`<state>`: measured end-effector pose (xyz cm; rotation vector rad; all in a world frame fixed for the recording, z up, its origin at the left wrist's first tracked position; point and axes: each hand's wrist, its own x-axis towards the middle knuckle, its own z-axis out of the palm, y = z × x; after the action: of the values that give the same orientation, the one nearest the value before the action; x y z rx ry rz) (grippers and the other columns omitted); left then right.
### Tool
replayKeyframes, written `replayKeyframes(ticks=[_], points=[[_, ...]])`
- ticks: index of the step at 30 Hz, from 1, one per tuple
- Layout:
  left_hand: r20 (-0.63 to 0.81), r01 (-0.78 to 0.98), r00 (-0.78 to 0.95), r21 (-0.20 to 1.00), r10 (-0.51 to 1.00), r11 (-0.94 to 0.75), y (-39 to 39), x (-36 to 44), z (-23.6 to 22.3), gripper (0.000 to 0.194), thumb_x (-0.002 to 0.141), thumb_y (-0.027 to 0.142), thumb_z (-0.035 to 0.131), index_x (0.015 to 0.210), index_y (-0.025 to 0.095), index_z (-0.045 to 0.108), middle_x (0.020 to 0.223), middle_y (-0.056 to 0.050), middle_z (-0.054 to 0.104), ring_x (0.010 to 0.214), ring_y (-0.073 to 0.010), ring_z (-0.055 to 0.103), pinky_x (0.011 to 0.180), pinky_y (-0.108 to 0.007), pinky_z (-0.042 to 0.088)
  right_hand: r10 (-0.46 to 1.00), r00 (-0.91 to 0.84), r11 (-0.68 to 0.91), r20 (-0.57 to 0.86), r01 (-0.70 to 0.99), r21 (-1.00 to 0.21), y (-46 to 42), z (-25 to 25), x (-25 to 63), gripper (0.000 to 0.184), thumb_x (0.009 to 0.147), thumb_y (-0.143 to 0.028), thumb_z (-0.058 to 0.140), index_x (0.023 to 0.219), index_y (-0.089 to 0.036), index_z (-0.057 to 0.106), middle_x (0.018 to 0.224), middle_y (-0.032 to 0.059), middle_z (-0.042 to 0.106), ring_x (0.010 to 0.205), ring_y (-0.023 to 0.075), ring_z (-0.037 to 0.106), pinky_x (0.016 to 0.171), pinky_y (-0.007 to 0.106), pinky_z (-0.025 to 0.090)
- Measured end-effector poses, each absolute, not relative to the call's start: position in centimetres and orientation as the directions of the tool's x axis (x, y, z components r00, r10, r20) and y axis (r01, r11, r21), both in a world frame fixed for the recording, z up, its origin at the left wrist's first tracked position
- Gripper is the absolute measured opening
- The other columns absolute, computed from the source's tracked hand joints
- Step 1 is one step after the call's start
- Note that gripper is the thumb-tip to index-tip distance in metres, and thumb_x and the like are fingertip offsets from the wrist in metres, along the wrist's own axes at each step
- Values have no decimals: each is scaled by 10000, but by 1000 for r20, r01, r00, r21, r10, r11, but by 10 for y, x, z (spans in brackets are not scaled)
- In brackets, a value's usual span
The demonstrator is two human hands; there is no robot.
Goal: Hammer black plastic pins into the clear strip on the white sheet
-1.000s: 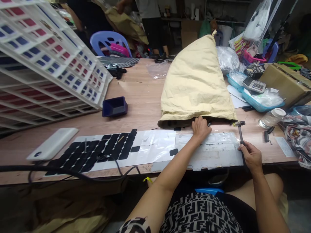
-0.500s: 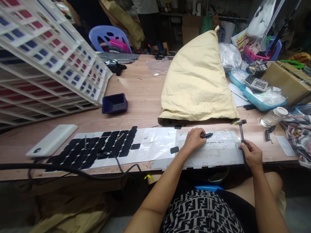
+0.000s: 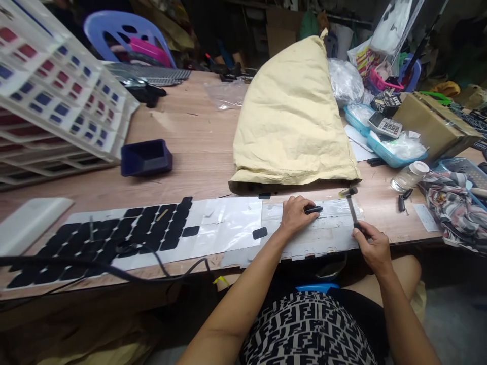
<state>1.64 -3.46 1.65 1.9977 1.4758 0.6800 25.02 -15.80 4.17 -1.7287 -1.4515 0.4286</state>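
Note:
My left hand (image 3: 293,215) has its fingers closed on a small black stick-shaped piece (image 3: 314,209), whose exact kind I cannot make out. It rests low over a grey-white board (image 3: 323,235) at the table's front edge. In my right hand (image 3: 373,246) is a small hammer (image 3: 352,205), gripped by its handle. The hammer's head, with one yellowish face and one dark face, is up and to the right of the black piece, apart from it. To the left of the board, a white sheet (image 3: 224,223) carries rows of black rounded pads (image 3: 140,228).
A large cream sack (image 3: 289,116) stands behind the board. Farther left are a dark purple tray (image 3: 146,158), a white crate (image 3: 76,101) and a black cable (image 3: 125,276). Right of my hands lie a clear jar (image 3: 410,176), small black pieces (image 3: 404,201) and a patterned cloth (image 3: 452,208).
The hammer in my right hand has moved left, nearer to the black piece. The whole view has shifted a little to the right. My left hand keeps its hold.

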Motion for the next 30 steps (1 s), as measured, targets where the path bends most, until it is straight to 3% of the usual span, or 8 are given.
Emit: replayKeyframes(ticks=[2, 7, 15, 19, 26, 30], points=[[71, 672, 261, 703, 963, -234, -35, 16, 17, 179, 758, 356, 788, 910, 270, 748, 952, -11, 704, 993, -238, 556, 892, -376, 367, 947, 180, 69, 266, 694, -717, -162, 47, 237, 317, 859, -396, 665, 1075, -187, 764, 936, 92, 768, 765, 228, 717, 732, 350, 597], [53, 657, 250, 725, 967, -209, -33, 17, 15, 176, 784, 370, 780, 942, 294, 767, 957, -2, 697, 1003, -223, 558, 912, -371, 367, 960, 18, 170, 279, 753, -635, -164, 55, 217, 277, 891, -349, 624, 1081, -201, 761, 816, 76, 735, 717, 213, 691, 686, 335, 591], [73, 630, 257, 744, 964, -224, -32, 16, 13, 169, 828, 363, 752, 983, 304, 784, 954, -6, 659, 1002, -210, 560, 924, -378, 361, 933, -22, 213, 360, 840, -498, -162, 51, 217, 283, 923, -330, 575, 1094, -182, 746, 775, 82, 719, 679, 215, 663, 658, 339, 561], [72, 643, 263, 731, 962, -230, -33, 17, 15, 160, 836, 363, 740, 980, 308, 785, 943, -7, 651, 1002, -214, 560, 902, -381, 362, 940, -52, 199, 336, 886, -420, -159, 48, 217, 277, 916, -329, 568, 1082, -205, 752, 768, 73, 728, 661, 209, 657, 641, 324, 544], [53, 652, 266, 726, 963, -220, -33, 17, 16, 219, 788, 370, 774, 1000, 315, 765, 972, -8, 664, 1024, -229, 559, 901, -371, 367, 939, -39, 219, 340, 833, -508, -156, 59, 210, 289, 913, -339, 583, 1110, -212, 751, 789, 78, 729, 675, 218, 664, 630, 334, 554], [54, 636, 254, 743, 966, -209, -32, 16, 16, 198, 769, 330, 793, 955, 284, 743, 939, -3, 658, 997, -219, 556, 890, -365, 370, 942, -89, 249, 324, 832, -497, -155, 58, 204, 281, 907, -316, 581, 1093, -202, 758, 771, 76, 726, 669, 219, 660, 641, 340, 552]])
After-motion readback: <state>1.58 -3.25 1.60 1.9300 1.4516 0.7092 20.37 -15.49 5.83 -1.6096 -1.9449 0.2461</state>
